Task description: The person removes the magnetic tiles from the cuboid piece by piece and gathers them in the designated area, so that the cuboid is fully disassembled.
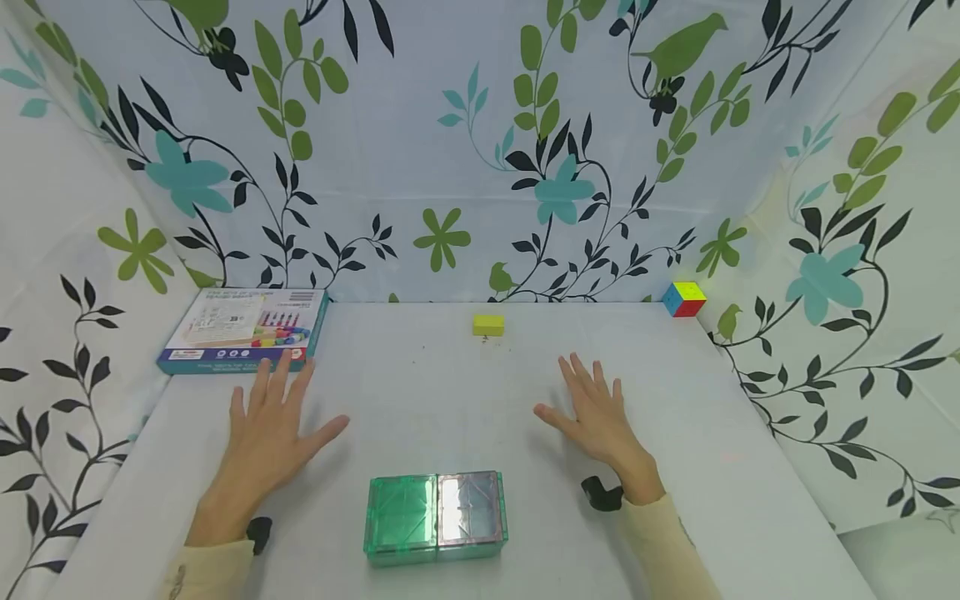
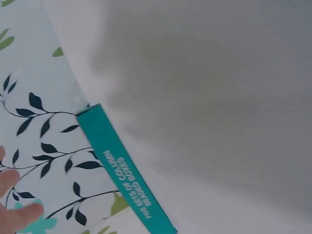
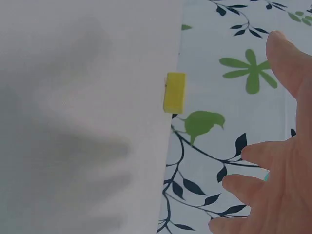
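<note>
Head view: left hand (image 1: 264,446) over the left part of the white tabletop (image 1: 420,417), fingers straight and spread, thumb pointing inward. Its fingertips overlap the near edge of a flat, printed box (image 1: 217,321); cannot tell from this angle whether they touch it or sit above it. Box lies at the back left corner, teal sides, white lettering on one side in the left wrist view.

Right hand (image 1: 600,421): fingers straight and spread, palm down, thumb toward the left hand, over the right part of the tabletop. Soft hand shadows fall on the surface.

Between the forearms, near the front: green translucent block (image 1: 401,510) and a greyish, glossy block (image 1: 470,508), side by side and touching, glare at the seam. Yellow block (image 1: 488,325) near the back edge, midway across. Multicoloured cube (image 1: 684,300) at the back right corner. Patterned cloth (image 1: 360,192) behind.
</note>
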Demonstrator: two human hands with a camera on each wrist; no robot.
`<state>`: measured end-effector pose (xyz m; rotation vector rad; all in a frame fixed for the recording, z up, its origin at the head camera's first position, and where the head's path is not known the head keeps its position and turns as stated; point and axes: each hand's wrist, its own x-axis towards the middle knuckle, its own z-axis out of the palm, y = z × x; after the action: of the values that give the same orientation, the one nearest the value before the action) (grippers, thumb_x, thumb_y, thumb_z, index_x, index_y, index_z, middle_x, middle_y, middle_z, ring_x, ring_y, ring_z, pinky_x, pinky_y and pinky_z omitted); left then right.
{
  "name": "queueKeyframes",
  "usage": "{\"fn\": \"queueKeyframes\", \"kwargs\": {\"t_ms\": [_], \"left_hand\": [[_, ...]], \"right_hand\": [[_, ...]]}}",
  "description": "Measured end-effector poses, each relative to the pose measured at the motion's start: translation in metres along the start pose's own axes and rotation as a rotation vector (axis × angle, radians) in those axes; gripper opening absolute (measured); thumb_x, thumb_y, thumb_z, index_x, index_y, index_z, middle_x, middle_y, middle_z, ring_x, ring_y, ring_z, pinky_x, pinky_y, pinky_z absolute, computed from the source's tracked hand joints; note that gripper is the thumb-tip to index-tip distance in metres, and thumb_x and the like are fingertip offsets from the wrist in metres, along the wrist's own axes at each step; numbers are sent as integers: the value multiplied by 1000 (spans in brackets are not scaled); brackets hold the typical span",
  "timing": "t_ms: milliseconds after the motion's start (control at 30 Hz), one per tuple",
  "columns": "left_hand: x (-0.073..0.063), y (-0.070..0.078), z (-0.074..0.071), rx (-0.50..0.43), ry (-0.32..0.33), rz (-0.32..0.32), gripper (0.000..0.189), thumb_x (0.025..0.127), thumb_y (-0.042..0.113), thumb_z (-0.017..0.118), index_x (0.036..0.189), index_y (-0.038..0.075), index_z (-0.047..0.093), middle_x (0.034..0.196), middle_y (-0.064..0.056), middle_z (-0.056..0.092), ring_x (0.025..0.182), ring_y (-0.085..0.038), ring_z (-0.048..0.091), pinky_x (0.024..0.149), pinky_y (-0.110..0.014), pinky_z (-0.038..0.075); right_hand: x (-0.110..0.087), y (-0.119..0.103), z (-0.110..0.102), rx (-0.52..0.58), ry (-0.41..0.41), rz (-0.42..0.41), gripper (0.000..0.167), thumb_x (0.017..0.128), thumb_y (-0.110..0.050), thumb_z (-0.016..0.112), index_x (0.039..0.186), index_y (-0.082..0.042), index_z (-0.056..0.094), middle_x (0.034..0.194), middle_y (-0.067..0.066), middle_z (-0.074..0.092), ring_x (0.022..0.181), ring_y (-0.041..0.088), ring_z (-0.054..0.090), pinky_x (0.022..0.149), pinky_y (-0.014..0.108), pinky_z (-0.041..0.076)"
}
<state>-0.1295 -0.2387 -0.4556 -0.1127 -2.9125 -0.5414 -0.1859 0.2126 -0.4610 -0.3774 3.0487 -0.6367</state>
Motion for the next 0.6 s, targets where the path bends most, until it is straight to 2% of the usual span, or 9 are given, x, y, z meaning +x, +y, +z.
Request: {"fn": "queueKeyframes", "kwargs": {"t_ms": [133, 267, 433, 600], "left_hand": [[-3, 19, -10, -71, -25, 49, 90, 93, 67, 59, 157, 9, 37, 167, -22, 28, 154, -48, 21, 117, -77, 15], [-13, 39, -12, -143, -19, 122, 77, 92, 62, 65, 149, 12, 50, 158, -16, 46, 146, -42, 40, 113, -71, 33], [-27, 63, -10, -213, -32, 222, 70, 89, 57, 72, 144, 17, 56, 148, -4, 59, 138, -30, 54, 109, -61, 46], [-39, 80, -1, -246, -129, 290, 78, 80, 66, 77, 143, 25, 57, 143, 6, 63, 133, -25, 59, 106, -56, 51]], "right_hand": [[-7, -15, -8, 109, -21, -59, 94, 91, -66, 63, 164, -19, 25, 171, 9, 26, 159, 43, 14, 123, 72, 5], [-18, -36, -16, 218, -76, -149, 88, 91, -63, 66, 162, -25, 30, 167, 3, 36, 157, 35, 28, 124, 65, 22], [-31, -63, -19, 286, -146, -291, 78, 90, -58, 71, 156, -30, 41, 157, -8, 49, 149, 23, 44, 119, 55, 39], [-43, -85, -10, 272, -245, -414, 75, 85, -60, 75, 150, -33, 48, 151, -14, 53, 142, 14, 51, 114, 48, 46]]}}
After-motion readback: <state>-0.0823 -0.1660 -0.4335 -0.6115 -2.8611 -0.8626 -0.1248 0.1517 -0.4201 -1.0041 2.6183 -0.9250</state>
